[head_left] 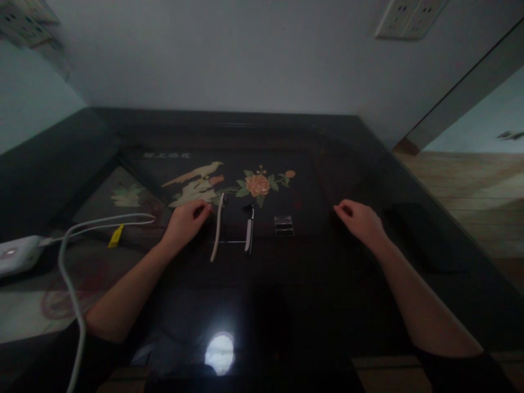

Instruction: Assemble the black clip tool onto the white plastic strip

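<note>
My left hand [188,219] rests on the dark glossy table with its fingers curled closed, and nothing shows in it. Just to its right lies a razor with a long pale handle [216,232], apart from the fingertips. Beside that is a second razor with a black and white handle [249,236], its head toward the wall. A small clear case [284,225] with dark pieces inside lies further right. My right hand [360,219] rests on the right part of the table, also curled closed, with nothing visible in its fingers.
At the left a white power adapter [19,254] trails a white cable [67,273] with a yellow tag [116,236]. The cable passes over my left forearm. A dark flat object [426,236] lies at the right. Behind the table [254,295] stands a wall with sockets [409,19].
</note>
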The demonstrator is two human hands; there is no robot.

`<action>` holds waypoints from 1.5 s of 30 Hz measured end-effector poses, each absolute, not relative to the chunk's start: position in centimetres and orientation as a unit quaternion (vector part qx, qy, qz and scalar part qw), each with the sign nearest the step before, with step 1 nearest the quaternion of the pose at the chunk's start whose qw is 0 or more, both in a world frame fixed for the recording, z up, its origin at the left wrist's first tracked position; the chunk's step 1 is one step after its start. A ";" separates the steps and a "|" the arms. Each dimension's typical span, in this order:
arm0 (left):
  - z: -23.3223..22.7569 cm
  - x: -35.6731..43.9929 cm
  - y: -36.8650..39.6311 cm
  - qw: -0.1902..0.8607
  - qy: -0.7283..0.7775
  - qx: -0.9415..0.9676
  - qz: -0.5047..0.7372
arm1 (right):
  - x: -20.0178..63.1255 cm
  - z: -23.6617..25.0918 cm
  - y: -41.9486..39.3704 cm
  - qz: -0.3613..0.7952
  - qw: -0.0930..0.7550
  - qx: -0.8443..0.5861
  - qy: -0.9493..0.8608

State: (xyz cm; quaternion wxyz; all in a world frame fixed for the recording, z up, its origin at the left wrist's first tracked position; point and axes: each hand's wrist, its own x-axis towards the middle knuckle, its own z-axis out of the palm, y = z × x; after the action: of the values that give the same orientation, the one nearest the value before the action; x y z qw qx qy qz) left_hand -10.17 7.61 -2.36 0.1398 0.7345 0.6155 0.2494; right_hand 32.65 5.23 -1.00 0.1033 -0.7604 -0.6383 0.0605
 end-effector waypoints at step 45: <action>-2.2 -10.1 7.6 0.129 0.615 0.739 0.242 | 32.9 -1.3 5.4 0.065 0.102 -0.760 -0.639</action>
State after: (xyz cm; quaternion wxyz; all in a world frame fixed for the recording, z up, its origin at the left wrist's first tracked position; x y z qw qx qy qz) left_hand -10.08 7.63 -2.24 0.1286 0.7393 0.6150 0.2422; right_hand 32.87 5.40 -1.35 0.1024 -0.7599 -0.6386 0.0655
